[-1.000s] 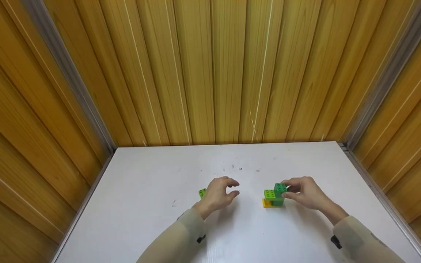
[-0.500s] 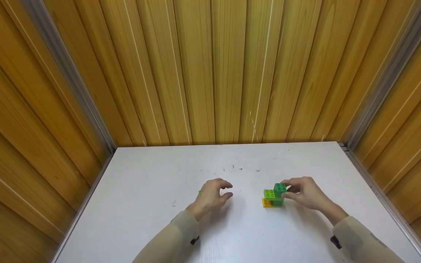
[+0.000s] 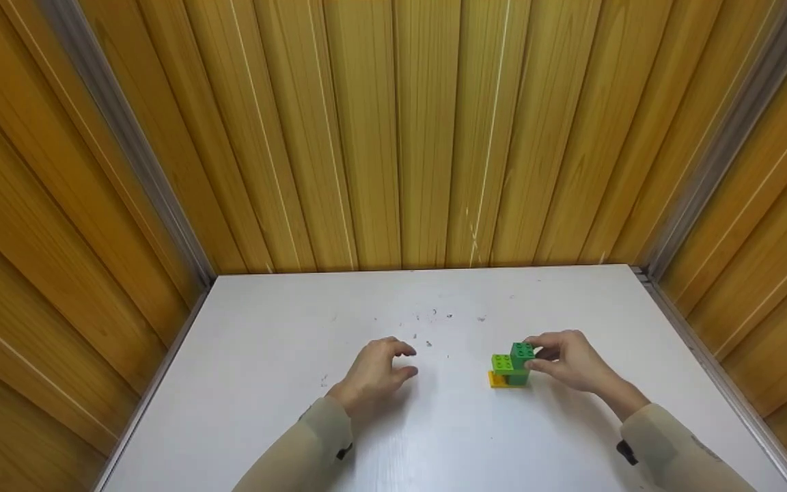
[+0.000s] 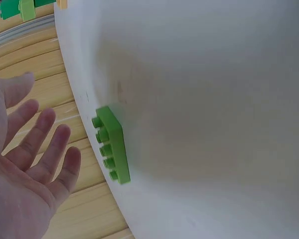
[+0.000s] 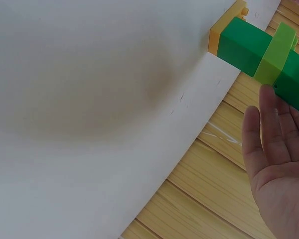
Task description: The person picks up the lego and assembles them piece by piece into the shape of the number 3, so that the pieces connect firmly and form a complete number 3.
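Note:
A small stack of building bricks stands on the white table. It has a yellow plate [image 3: 496, 380] at the bottom, a dark green brick [image 5: 243, 47] on that, a light green brick [image 3: 501, 363] across it and another dark green brick [image 3: 522, 353] on top. My right hand [image 3: 571, 359] pinches this top brick between thumb and fingers. To the left, my left hand [image 3: 374, 369] is above the table with fingers spread and nothing in them. In the left wrist view, a loose light green brick [image 4: 114, 147] lies beyond it; in the head view this brick is hidden behind the hand.
The white table [image 3: 284, 307] bears small dark marks near its middle. Wood-patterned panels [image 3: 393, 137] rise along its back and both sides, with metal corner posts [image 3: 134, 137] between them.
My left hand has drifted left and slightly down, with its fingers still apart, and now covers the loose light green brick. My right hand stays on the stack with hardly any movement.

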`<act>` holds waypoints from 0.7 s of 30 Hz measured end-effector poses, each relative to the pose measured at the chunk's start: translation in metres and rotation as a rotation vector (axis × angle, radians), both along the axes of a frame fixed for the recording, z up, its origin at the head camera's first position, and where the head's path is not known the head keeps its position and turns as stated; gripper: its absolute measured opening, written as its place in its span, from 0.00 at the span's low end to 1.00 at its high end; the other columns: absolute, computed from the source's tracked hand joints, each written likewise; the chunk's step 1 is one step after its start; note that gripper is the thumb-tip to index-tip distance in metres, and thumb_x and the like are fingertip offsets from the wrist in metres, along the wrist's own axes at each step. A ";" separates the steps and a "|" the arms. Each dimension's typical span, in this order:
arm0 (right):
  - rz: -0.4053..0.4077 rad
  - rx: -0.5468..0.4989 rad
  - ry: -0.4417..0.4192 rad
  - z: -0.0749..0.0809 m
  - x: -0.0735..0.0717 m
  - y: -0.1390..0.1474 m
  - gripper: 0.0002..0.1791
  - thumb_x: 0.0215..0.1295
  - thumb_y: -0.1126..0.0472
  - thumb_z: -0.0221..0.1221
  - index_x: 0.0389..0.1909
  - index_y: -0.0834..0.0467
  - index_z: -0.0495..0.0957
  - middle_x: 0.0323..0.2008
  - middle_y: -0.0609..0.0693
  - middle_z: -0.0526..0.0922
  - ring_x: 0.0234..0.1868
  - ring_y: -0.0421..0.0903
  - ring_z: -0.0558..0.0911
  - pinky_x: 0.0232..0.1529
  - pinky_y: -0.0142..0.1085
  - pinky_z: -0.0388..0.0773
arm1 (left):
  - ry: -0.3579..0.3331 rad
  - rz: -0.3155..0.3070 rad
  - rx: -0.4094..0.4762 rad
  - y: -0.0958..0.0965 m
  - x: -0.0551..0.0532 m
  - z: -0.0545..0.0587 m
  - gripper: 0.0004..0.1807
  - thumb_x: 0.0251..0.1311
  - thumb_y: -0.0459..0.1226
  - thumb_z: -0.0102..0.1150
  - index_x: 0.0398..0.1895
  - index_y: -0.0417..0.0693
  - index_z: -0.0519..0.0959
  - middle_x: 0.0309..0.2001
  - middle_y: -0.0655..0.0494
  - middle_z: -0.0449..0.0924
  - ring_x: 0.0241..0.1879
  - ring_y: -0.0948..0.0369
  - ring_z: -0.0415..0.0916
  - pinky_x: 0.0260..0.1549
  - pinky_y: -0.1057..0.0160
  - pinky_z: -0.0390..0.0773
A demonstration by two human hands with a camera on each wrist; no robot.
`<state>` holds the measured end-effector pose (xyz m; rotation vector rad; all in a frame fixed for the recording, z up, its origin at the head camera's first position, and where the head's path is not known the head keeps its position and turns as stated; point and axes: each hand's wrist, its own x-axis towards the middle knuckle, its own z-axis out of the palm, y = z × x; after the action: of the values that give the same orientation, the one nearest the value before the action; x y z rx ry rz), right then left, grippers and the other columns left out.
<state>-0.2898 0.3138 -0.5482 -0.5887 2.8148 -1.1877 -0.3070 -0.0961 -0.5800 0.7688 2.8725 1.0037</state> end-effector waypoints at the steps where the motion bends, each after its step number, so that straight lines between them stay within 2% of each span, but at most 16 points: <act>1: 0.005 0.001 0.004 0.000 0.000 0.000 0.21 0.71 0.62 0.76 0.60 0.66 0.89 0.54 0.62 0.94 0.44 0.40 0.92 0.47 0.27 0.87 | -0.004 -0.006 -0.005 -0.003 0.000 0.000 0.18 0.74 0.41 0.73 0.62 0.44 0.89 0.60 0.50 0.91 0.62 0.50 0.88 0.67 0.46 0.86; 10: -0.007 -0.003 -0.020 0.000 0.002 -0.001 0.20 0.71 0.62 0.76 0.61 0.64 0.90 0.55 0.61 0.94 0.45 0.44 0.92 0.47 0.26 0.87 | -0.068 -0.002 -0.093 -0.025 -0.002 0.001 0.27 0.67 0.46 0.79 0.67 0.49 0.87 0.68 0.50 0.87 0.72 0.47 0.80 0.74 0.43 0.81; 16: -0.005 0.004 -0.012 0.001 0.001 0.000 0.21 0.71 0.62 0.76 0.61 0.65 0.90 0.55 0.61 0.94 0.45 0.43 0.92 0.47 0.26 0.87 | -0.106 -0.007 -0.144 -0.036 -0.009 0.001 0.34 0.60 0.41 0.83 0.71 0.51 0.85 0.72 0.48 0.83 0.73 0.47 0.77 0.75 0.42 0.81; 21: -0.005 0.004 -0.017 0.001 0.001 -0.001 0.21 0.71 0.62 0.76 0.62 0.65 0.89 0.56 0.62 0.94 0.45 0.44 0.92 0.47 0.26 0.87 | -0.151 -0.016 -0.191 -0.041 -0.012 0.001 0.36 0.58 0.36 0.80 0.73 0.52 0.84 0.75 0.49 0.79 0.74 0.47 0.76 0.76 0.44 0.80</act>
<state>-0.2887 0.3129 -0.5473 -0.5685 2.8053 -1.1819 -0.3186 -0.1368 -0.5793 0.6699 2.7760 0.7362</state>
